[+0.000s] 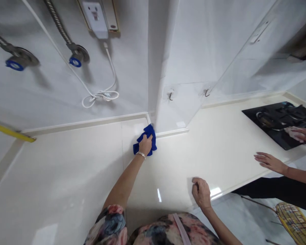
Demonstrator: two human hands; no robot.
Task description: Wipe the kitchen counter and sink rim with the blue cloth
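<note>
A dark blue cloth (151, 136) lies bunched on the white countertop (188, 158), at the foot of the jutting wall corner. My left hand (145, 144), with a silver bracelet at its wrist, presses down on this cloth and grips it. Part of the cloth is hidden under the palm. Closer to me and to the right, my right hand (201, 192) rests on the counter near its front edge. Its fingers are curled into a loose fist, and nothing shows in them.
A co-worker's hand (304, 135) holds a whitish cloth (294, 133) on the black gas stove (272, 119); their other hand (271, 163) lies on the counter. Blue-knobbed valves (75, 60), a looped white cable (100, 97) and hooks (170, 95) are on the wall. A wicker seat (294, 217) stands below.
</note>
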